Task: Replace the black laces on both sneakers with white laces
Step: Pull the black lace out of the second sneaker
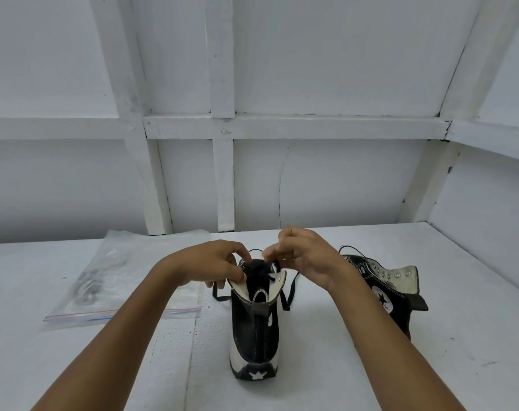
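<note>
The left hand (pixel 213 265) has its fingers curled over the top left edge of the near sneaker (pixel 255 324), thumb pressed against the collar. The right hand (pixel 305 259) is bent in from the other side, fingertips closed on the black lace (pixel 264 272) above the tongue; the exact pinch is hidden behind its own knuckles. That sneaker stands upright on the white bench (pixel 370 366), heel toward the camera, loose lace ends trailing down both sides. The second sneaker (pixel 391 295) lies just right of it, partly behind the right wrist, its collar flopped open. Well to the left lies a clear zip bag (pixel 127 277); its greyish contents are too blurred to make out.
</note>
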Demonstrator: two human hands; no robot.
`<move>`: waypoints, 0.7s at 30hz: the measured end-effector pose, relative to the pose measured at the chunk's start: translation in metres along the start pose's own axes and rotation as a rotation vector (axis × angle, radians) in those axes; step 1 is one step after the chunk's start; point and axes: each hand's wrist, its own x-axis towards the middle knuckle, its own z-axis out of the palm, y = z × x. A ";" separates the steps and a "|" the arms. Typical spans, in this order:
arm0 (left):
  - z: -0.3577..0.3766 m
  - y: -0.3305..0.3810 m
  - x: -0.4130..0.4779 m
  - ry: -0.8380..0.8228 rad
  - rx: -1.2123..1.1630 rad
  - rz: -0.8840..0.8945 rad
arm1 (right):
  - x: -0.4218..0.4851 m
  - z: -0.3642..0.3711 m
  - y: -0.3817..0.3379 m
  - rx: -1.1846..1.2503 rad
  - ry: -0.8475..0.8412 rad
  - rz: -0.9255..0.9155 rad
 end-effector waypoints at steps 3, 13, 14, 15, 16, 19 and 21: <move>-0.001 0.000 0.001 -0.009 0.002 0.007 | 0.000 -0.002 -0.004 0.029 -0.021 -0.088; 0.001 -0.001 -0.003 0.000 -0.020 0.010 | 0.003 0.020 -0.006 -0.869 -0.183 -0.036; 0.001 -0.001 -0.003 0.002 -0.025 0.009 | 0.003 0.020 -0.005 -0.880 -0.183 -0.036; 0.001 -0.001 -0.004 0.005 -0.028 0.007 | 0.004 0.020 -0.005 -0.871 -0.181 -0.041; 0.001 -0.001 -0.004 0.007 -0.032 0.004 | 0.004 0.020 -0.005 -0.847 -0.175 -0.042; 0.002 -0.002 -0.005 0.014 -0.052 -0.007 | 0.004 0.019 -0.007 -0.737 -0.115 -0.050; 0.003 -0.003 -0.005 0.012 -0.064 -0.010 | 0.005 0.017 -0.009 -0.557 -0.071 -0.084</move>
